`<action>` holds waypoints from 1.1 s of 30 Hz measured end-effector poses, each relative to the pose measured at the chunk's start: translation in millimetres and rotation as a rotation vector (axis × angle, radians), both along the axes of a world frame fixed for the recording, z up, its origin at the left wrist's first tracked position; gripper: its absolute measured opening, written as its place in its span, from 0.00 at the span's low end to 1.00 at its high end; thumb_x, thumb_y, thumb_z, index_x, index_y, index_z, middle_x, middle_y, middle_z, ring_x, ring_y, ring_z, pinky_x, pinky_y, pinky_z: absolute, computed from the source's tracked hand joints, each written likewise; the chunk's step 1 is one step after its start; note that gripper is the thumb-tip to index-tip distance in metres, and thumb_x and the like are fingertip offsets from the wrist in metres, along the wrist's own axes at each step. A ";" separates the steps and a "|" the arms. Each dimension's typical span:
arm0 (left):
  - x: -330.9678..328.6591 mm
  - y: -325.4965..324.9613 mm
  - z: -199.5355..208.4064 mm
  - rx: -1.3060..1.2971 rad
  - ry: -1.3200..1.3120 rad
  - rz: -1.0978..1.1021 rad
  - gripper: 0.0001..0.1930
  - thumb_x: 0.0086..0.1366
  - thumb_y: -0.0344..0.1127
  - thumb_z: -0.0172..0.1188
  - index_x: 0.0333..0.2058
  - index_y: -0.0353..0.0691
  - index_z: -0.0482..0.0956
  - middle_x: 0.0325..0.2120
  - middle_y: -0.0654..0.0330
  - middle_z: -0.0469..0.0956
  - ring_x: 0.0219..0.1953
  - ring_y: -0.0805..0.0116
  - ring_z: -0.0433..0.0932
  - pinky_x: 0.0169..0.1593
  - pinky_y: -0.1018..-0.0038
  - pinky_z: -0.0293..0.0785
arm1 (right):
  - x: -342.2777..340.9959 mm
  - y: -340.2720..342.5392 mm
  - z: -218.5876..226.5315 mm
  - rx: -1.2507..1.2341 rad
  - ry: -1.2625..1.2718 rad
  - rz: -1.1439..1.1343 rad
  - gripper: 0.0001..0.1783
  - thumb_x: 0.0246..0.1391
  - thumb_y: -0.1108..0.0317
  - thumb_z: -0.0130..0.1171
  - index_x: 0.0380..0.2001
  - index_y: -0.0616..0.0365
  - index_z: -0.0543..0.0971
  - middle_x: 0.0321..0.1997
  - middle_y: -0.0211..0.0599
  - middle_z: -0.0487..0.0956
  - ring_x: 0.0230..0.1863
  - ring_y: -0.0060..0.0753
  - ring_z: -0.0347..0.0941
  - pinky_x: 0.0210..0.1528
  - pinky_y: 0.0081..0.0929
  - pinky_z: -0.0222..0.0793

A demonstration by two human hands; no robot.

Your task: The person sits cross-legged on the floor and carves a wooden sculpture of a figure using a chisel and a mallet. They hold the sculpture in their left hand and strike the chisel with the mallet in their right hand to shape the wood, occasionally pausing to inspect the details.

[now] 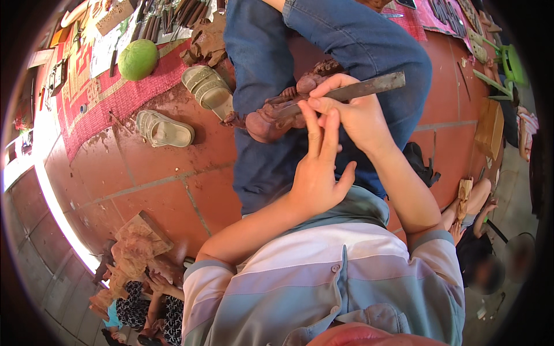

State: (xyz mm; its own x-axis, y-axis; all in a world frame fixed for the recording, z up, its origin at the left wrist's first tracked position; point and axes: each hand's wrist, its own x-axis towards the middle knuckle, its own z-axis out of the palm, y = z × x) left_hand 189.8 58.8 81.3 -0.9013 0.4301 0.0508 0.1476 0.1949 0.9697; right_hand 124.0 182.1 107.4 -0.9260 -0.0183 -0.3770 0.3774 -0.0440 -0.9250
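A reddish-brown carved wooden figure (266,124) with rounded forms lies across my lap, between my legs in blue trousers. My right hand (362,120) is closed around a long flat metal carving chisel (375,86), thumb and forefinger pinching its shaft. The chisel's blunt end points to the upper right, while its lower end reaches down to the figure. My left hand (317,180) has its index and middle fingers stretched out, their tips by the chisel close to the carving. Its thumb stands apart, and I see nothing gripped in that hand. The chisel's working edge is hard to make out against the wood.
Two pale sandals (165,128) lie on the red tiled floor (167,199). Left, a red woven mat (98,109) holds a round green fruit (137,59) and many-handled tools (173,16). Another person's hand (163,286) is near a wood carving (135,245). A green stool (511,66) stands right.
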 end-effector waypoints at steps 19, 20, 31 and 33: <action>6.4 -3.8 0.6 0.028 0.016 -0.013 0.51 0.50 0.26 0.62 0.66 0.40 0.35 0.64 0.32 0.24 0.40 0.58 0.79 0.34 0.77 0.77 | 5.5 2.4 -1.0 0.002 0.043 0.036 0.05 0.47 0.77 0.62 0.30 0.64 0.78 0.28 0.35 0.80 0.30 0.19 0.76 0.30 0.15 0.71; 4.4 -3.6 0.5 0.022 -0.025 -0.043 0.52 0.50 0.26 0.62 0.66 0.40 0.34 0.63 0.32 0.23 0.39 0.58 0.80 0.34 0.77 0.77 | 4.2 4.6 -0.8 -0.011 0.038 0.039 0.05 0.47 0.77 0.62 0.30 0.64 0.78 0.28 0.35 0.81 0.31 0.19 0.76 0.31 0.15 0.71; -3.1 -12.2 10.9 0.074 -0.118 -0.114 0.52 0.50 0.27 0.63 0.67 0.43 0.36 0.65 0.35 0.26 0.37 0.61 0.80 0.35 0.77 0.78 | 4.6 5.0 -3.6 0.034 0.048 -0.035 0.05 0.48 0.75 0.63 0.29 0.63 0.78 0.26 0.30 0.78 0.28 0.15 0.72 0.30 0.15 0.68; -9.4 -12.0 13.7 0.095 -0.181 -0.155 0.52 0.50 0.27 0.63 0.67 0.44 0.37 0.65 0.37 0.27 0.37 0.61 0.80 0.35 0.77 0.78 | 5.7 9.9 -8.7 0.049 0.054 -0.087 0.05 0.48 0.75 0.62 0.30 0.63 0.78 0.26 0.29 0.78 0.29 0.15 0.72 0.31 0.15 0.68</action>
